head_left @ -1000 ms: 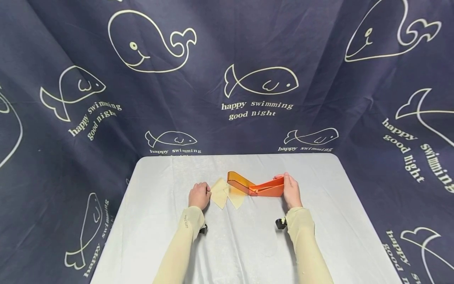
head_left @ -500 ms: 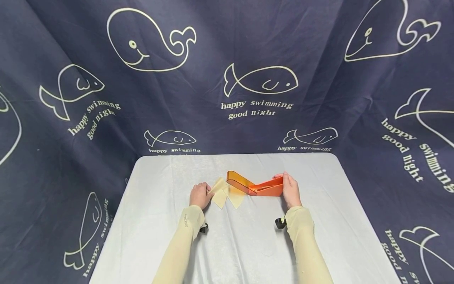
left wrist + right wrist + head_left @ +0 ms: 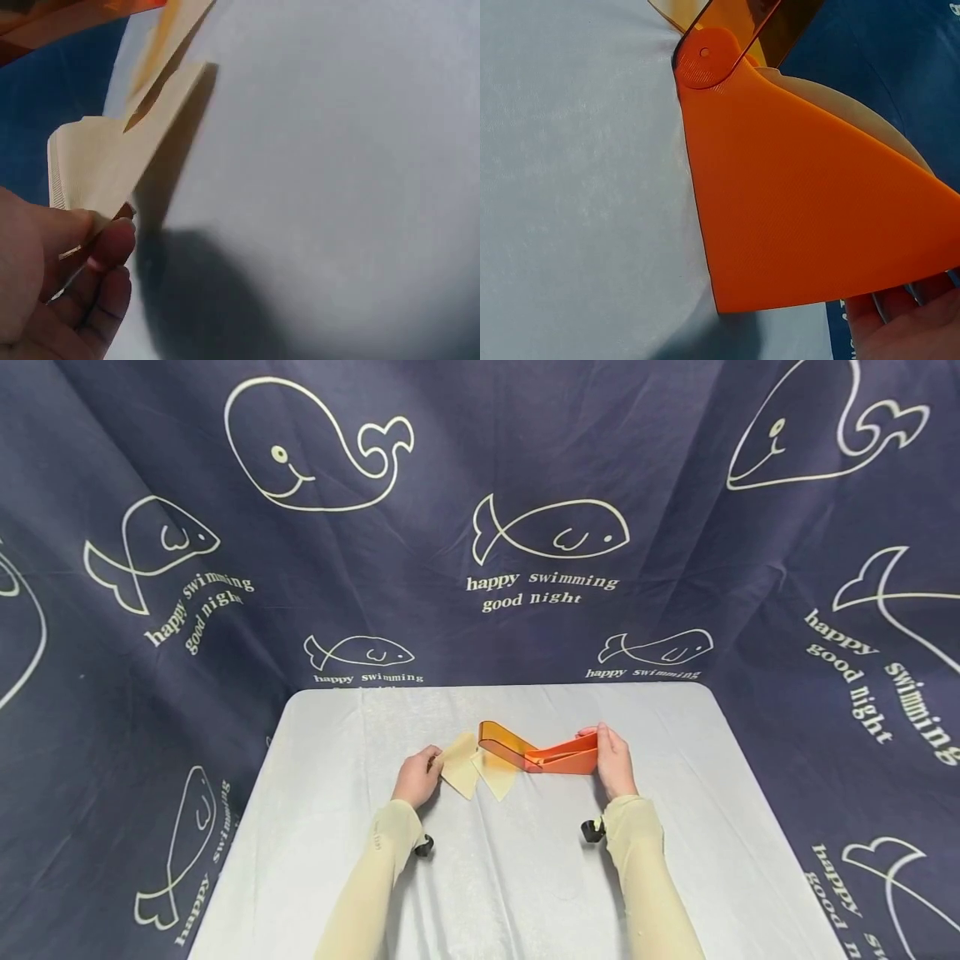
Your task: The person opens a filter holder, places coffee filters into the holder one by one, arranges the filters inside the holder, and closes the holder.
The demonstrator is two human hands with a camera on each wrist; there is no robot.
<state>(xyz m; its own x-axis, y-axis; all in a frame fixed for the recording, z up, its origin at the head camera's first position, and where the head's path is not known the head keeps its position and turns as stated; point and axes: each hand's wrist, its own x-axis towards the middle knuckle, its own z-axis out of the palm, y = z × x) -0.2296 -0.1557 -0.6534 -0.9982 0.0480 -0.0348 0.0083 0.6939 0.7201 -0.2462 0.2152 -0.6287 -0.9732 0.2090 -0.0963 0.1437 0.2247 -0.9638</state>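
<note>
My left hand (image 3: 417, 777) pinches a beige paper coffee filter (image 3: 459, 766) by its left edge, between thumb and fingers. In the left wrist view the crimped seam of this coffee filter (image 3: 97, 165) shows beside the thumb, and one corner is raised off the cloth. A second filter (image 3: 497, 779) lies right beside it, partly under the amber see-through lid (image 3: 508, 745) of an orange filter case (image 3: 566, 760). The lid is swung open to the left. My right hand (image 3: 617, 764) grips the case's wide right end. A curved paper edge (image 3: 847, 109) peeks out of the case.
A white cloth covers the table (image 3: 510, 877). Dark blue curtain (image 3: 555, 635) with whale and fish drawings stands behind it and on both sides. Each wrist bears a small black camera mount (image 3: 592, 831).
My left hand has taken hold of the left filter and shifted it slightly left, turning it a little. My right hand and the case stay where they were.
</note>
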